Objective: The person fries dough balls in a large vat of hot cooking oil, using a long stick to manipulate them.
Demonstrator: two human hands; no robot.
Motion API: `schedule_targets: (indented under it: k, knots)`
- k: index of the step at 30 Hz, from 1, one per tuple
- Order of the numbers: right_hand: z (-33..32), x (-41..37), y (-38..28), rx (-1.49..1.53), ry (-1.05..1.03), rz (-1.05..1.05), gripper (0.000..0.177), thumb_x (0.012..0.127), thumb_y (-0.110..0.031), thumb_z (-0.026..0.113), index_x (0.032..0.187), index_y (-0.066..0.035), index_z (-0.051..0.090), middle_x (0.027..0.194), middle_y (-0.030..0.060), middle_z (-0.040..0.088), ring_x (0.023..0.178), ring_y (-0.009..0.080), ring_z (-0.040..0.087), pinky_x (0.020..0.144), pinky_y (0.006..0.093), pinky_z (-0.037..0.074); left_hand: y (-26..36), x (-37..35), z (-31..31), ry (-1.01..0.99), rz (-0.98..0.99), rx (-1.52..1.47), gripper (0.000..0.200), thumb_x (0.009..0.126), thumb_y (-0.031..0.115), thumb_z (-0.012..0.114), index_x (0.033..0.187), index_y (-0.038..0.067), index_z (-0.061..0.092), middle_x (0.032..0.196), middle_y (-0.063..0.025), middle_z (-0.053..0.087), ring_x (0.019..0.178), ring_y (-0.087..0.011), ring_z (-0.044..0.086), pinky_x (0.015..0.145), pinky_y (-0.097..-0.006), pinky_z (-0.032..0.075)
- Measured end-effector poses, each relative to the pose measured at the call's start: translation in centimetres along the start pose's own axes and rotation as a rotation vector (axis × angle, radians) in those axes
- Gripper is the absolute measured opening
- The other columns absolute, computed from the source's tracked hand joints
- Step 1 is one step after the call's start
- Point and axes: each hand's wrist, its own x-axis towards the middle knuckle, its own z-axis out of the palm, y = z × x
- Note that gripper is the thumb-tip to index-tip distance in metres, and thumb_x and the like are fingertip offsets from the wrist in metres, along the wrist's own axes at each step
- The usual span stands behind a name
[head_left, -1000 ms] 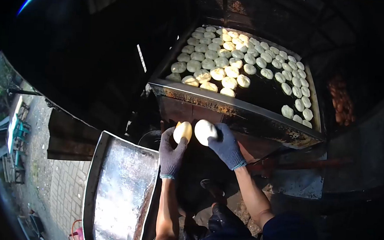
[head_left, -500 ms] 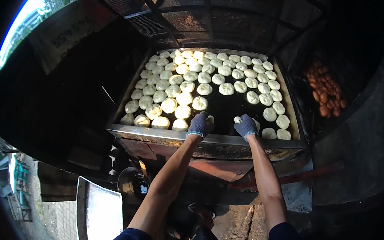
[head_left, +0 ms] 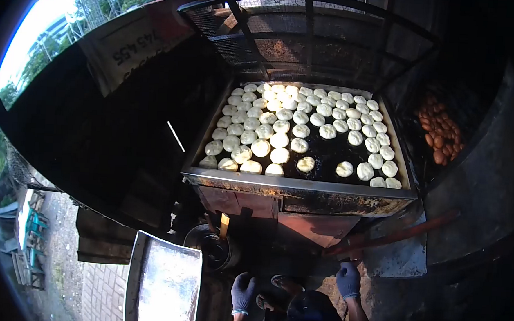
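Many round pale dough pieces (head_left: pixel 278 139) lie in a wide, dark metal pan (head_left: pixel 302 187) with a raised rim. Some on the left and at the back are brightly sunlit. Both hands wear grey-blue gloves and are below the pan, close to the body. My left hand (head_left: pixel 242 292) has its thumb apart from the fingers and holds nothing visible. My right hand (head_left: pixel 348 280) is near the end of a reddish bar, its fingers curled; whether anything is in them is too dark to tell.
Brown round items (head_left: pixel 440 130) lie in a dark hollow at the right. A mesh frame (head_left: pixel 310 35) stands behind the pan. Below are a shiny metal sheet (head_left: pixel 166 286), a round pot (head_left: pixel 231 257) with a yellow-handled tool, and a reddish bar (head_left: pixel 416 228).
Both hands have left the pan and moved down towards the body. Two dough pieces now show near the front rim where the hands were. The view has shifted, too.
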Motion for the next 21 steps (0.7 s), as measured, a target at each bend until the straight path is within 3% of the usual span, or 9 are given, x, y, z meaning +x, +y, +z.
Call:
schedule_targets:
  k: [3, 5, 7, 11, 16, 21]
  knots:
    - [3.8, -3.8, -1.5, -0.047, -0.412, -0.034, 0.024, 0.083, -0.013, 0.057, 0.103, -0.003, 0.064, 0.097, 0.0204, 0.066, 0.093, 0.0385, 0.063, 0.082, 0.0434, 0.051, -4.1, -5.6, -5.0, 0.061, -0.162, 0.015, 0.034, 0.086, 0.014, 0.071, 0.113, -0.003, 0.059, 0.105, -0.0116, 0.067, 0.099, -0.0184, 0.063, 0.091, -0.0298, 0.047]
    - [5.2, -3.5, -4.8, -0.011, -0.472, -0.343, 0.026, 0.083, -0.018, 0.058, 0.105, -0.005, 0.064, 0.098, 0.0188, 0.066, 0.094, 0.0383, 0.062, 0.084, 0.0448, 0.051, -4.6, -7.2, -7.5, 0.086, -0.154, -0.046, 0.033, 0.086, 0.011, 0.07, 0.114, -0.003, 0.059, 0.106, -0.0115, 0.067, 0.1, -0.0194, 0.062, 0.092, -0.0303, 0.047]
    - [6.4, -2.8, -7.9, -0.004, -0.534, -0.477, 0.026, 0.083, -0.019, 0.059, 0.106, -0.006, 0.063, 0.1, 0.018, 0.065, 0.096, 0.0377, 0.061, 0.084, 0.0455, 0.05, -5.0, -6.9, -9.1, 0.114, -0.06, -0.084, 0.032, 0.087, 0.009, 0.069, 0.115, -0.003, 0.059, 0.107, -0.0116, 0.066, 0.1, -0.019, 0.062, 0.092, -0.0295, 0.047]
    - [4.6, -1.0, -13.7, -0.058, -0.513, -0.559, 0.028, 0.084, -0.019, 0.056, 0.107, -0.005, 0.06, 0.101, 0.0198, 0.063, 0.099, 0.0375, 0.059, 0.086, 0.0462, 0.048, -1.5, -3.6, -11.1, 0.075, 0.151, -0.107, 0.029, 0.09, 0.007, 0.065, 0.117, -0.003, 0.059, 0.111, -0.0107, 0.064, 0.104, -0.0182, 0.06, 0.095, -0.0294, 0.045]
    - [1.8, 4.5, -11.3, -0.008, -0.144, -0.467, 0.035, 0.081, -0.019, 0.061, 0.113, -0.003, 0.058, 0.108, 0.0204, 0.06, 0.105, 0.038, 0.057, 0.091, 0.0457, 0.047, 2.7, 0.6, -11.6, 0.1, 0.298, -0.165, 0.025, 0.092, 0.004, 0.06, 0.116, -0.003, 0.059, 0.11, -0.0104, 0.064, 0.104, -0.0179, 0.059, 0.096, -0.0301, 0.045]
    - [-7.9, 15.1, -4.8, -0.184, 0.361, -0.029, 0.049, 0.077, -0.018, 0.066, 0.122, -0.002, 0.053, 0.114, 0.0237, 0.057, 0.11, 0.0411, 0.054, 0.096, 0.046, 0.044, 4.3, 5.1, -8.1, -0.026, 0.27, -0.324, 0.023, 0.092, 0.004, 0.061, 0.115, -0.001, 0.06, 0.104, -0.0064, 0.064, 0.099, -0.0129, 0.059, 0.09, -0.0267, 0.047]
